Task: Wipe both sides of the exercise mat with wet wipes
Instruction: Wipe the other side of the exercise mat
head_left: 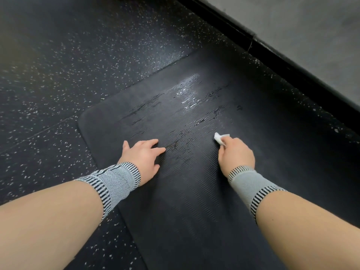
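Item one: exercise mat [194, 191], black, ribbed, lying flat on the floor [58, 75]; I see its far rounded corner toward the floor's left side, its right edge near the baseboard [292, 61]. Wet streaks [191, 94] glisten across its far portion.

Item two: wet wipe [219, 138], white, bunched, touching the mat just short of the streaks.

Item three: right hand [236, 154], fingers curled around the wipe, pressing it to the mat.

Item four: left hand [143, 154], released, fingers spread and resting flat on the mat near its left edge.

Item five: grey striped wrist sleeves [115, 180], one on each forearm.

Item six: floor, dark, white-speckled; grey wall [311, 26] above the baseboard.
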